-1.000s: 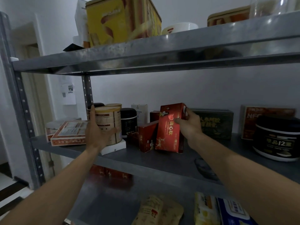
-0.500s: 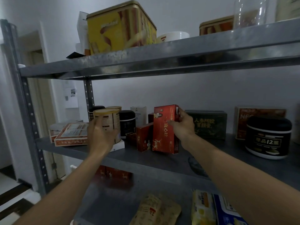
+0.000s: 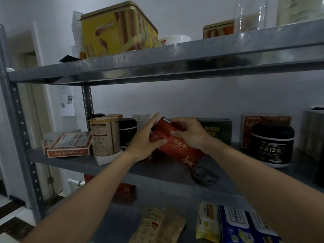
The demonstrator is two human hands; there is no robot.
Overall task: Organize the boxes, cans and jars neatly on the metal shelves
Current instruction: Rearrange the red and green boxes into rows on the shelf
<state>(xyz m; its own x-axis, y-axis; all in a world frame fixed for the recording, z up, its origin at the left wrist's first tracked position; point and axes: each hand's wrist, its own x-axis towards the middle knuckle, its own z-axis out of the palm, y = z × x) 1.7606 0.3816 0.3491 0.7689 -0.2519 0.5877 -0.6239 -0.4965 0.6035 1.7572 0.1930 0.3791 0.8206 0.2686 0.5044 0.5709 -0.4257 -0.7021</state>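
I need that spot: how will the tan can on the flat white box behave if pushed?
The tan can is taller than wide and stands on the flat white box, so a high push would probably tip it. Being round, it would likely roll if toppled. The box could slide with it on the metal shelf.

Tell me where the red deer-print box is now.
Head view, middle shelf centre: the red box is tilted, held between the left hand and right hand, in front of the dark green box.
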